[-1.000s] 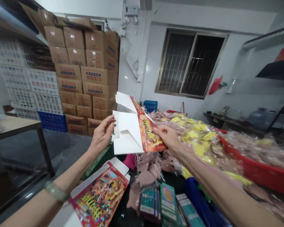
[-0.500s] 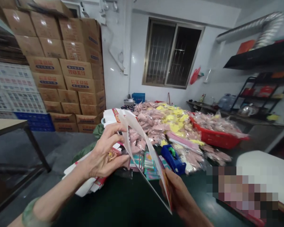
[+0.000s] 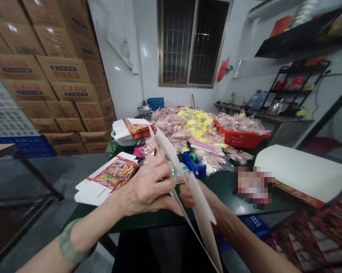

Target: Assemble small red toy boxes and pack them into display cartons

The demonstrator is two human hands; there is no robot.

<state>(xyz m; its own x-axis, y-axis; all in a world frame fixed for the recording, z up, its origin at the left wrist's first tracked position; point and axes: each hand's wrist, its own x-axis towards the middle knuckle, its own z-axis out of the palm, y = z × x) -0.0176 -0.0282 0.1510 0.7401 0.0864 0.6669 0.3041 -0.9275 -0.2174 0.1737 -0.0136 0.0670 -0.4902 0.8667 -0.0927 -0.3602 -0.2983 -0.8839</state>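
Note:
A thin white-sided paperboard carton (image 3: 200, 212), partly folded with its flaps standing up, is between my two hands above the front of the table. My left hand (image 3: 149, 185), with a green bangle on the wrist, grips the carton's left panel, thumb low and fingers bent. My right hand (image 3: 199, 195) holds the carton from the right; a flap hides part of its fingers. Left of my left hand lies a stack of flat printed red cartons (image 3: 114, 174). Beyond my hands sits a blue tape dispenser (image 3: 195, 165) with green tape.
Pink and yellow bagged items (image 3: 185, 121) heap across the green table (image 3: 224, 189). A red basket (image 3: 239, 138) holds more. Another carton stack (image 3: 136, 129) rests on a basin. A large open white carton (image 3: 301, 172) lies right. Brown boxes (image 3: 68, 72) are stacked left.
The view has shifted and tilted down toward the right. My left hand has moved right and lower along the carton, closer to my right hand. The carton's flaps now stand further apart.

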